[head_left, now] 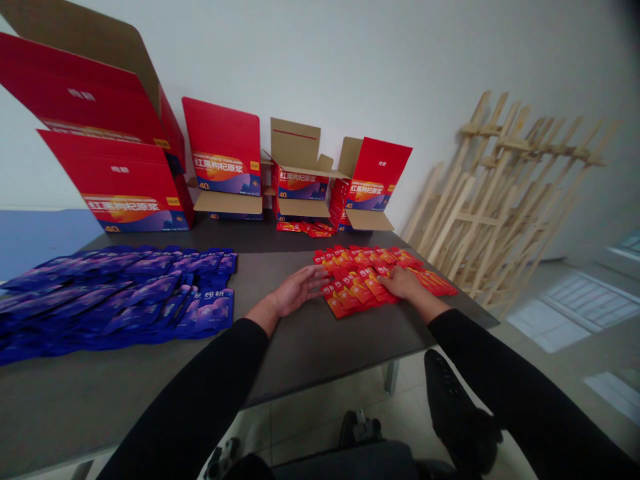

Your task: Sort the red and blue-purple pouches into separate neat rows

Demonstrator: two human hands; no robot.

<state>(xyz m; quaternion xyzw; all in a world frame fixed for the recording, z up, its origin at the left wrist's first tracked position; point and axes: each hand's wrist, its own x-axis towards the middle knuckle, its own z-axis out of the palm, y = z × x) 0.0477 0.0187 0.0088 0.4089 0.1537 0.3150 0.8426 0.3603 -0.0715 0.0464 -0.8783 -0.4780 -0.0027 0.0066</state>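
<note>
Overlapping rows of red-orange pouches [355,291] lie on the dark table in front of me. My left hand [300,290] is at their left edge, palm turned inward, fingers stretched toward the pouches and nothing in its grasp. On top of the front row rests my right hand [401,283], its fingers bent down at the pouches; whether it pinches one is hidden. To the left, a wide spread of blue-purple pouches [210,313] covers that side of the table.
Large red cartons [131,193] stand at the back left. Smaller open cartons [227,175] line the wall, flaps out. More red pouches [306,229] lie before the middle one. Wooden easels [493,193] lean at the right, beyond the table's edge [470,310].
</note>
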